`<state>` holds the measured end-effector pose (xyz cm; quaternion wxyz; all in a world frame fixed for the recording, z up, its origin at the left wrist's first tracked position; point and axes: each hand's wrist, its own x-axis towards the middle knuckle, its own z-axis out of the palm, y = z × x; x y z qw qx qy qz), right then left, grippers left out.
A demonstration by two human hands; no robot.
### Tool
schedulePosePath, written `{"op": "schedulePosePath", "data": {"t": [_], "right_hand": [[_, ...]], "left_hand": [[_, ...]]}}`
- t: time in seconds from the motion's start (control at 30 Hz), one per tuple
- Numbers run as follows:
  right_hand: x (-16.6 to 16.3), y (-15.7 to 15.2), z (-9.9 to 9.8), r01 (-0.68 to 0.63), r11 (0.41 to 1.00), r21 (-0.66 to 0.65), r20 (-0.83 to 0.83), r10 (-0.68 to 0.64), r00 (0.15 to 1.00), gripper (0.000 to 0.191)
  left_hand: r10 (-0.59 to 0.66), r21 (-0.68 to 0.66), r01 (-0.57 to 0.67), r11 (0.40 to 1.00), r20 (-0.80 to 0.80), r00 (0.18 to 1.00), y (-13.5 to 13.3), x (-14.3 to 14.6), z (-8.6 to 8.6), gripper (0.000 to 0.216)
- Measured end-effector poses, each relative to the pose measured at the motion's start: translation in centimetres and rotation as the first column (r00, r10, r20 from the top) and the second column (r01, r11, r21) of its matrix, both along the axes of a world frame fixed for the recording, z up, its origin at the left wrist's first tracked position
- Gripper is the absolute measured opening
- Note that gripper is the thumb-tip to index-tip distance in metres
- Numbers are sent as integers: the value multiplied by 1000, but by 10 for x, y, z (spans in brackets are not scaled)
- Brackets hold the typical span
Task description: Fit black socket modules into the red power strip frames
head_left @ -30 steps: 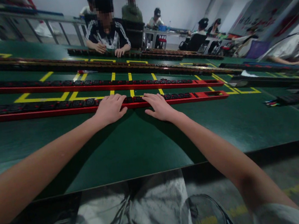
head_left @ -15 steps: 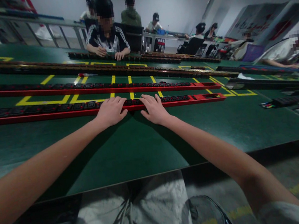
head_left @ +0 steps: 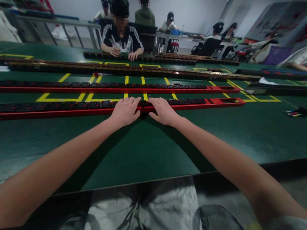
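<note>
A long red power strip (head_left: 208,104) with a row of black sockets lies across the green table, nearest to me. My left hand (head_left: 125,111) is over it, fingers across the top and thumb at the near side. Close to its right, my right hand (head_left: 163,110) takes the same hold, thumb pointing inward. A short stretch of strip shows between the two hands; the sockets under my fingers are hidden. Just beyond lies a second red power strip (head_left: 167,87), parallel to the first and touched by neither hand.
Long brown-and-black bars (head_left: 79,69) lie farther back. Yellow tape lines (head_left: 63,97) mark the green table (head_left: 149,149). Dark bars and a bundle of coloured wire ends (head_left: 293,113) are at right. A co-worker (head_left: 121,40) sits opposite, hands on the far side.
My view has turned slightly left, so the scene sits farther right. The gap between my hands has narrowed, the right hand having come a little left along the strip.
</note>
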<state>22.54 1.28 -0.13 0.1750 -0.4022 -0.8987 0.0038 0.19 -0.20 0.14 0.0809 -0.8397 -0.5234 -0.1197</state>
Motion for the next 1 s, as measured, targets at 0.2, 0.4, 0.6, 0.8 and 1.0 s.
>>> {"op": "schedulePosePath", "data": {"t": [0.2,0.4,0.6,0.8,1.0], "right_hand": [[3,1,5,-29,1000,-7,14,30,999,59],[1,-4,5,-15,999,-46,0,15,1000,61],[-2,-6,6,10,999,-53,8,-10,1000,61],[1,-3,6,-14,999,-43,2,14,1000,61],[2,0,3,-18,1000,-22,20,18,1000,62]], "left_hand": [[-33,-10,33,999,-19,999,-2,-1,2,57],[-29,-11,28,1000,-75,997,0,1,2,58],[-33,-20,32,999,-37,999,-2,0,1,57],[-39,-8,39,999,-45,998,-2,-1,1,58],[-35,28,37,999,-63,997,-1,-1,0,56]]}}
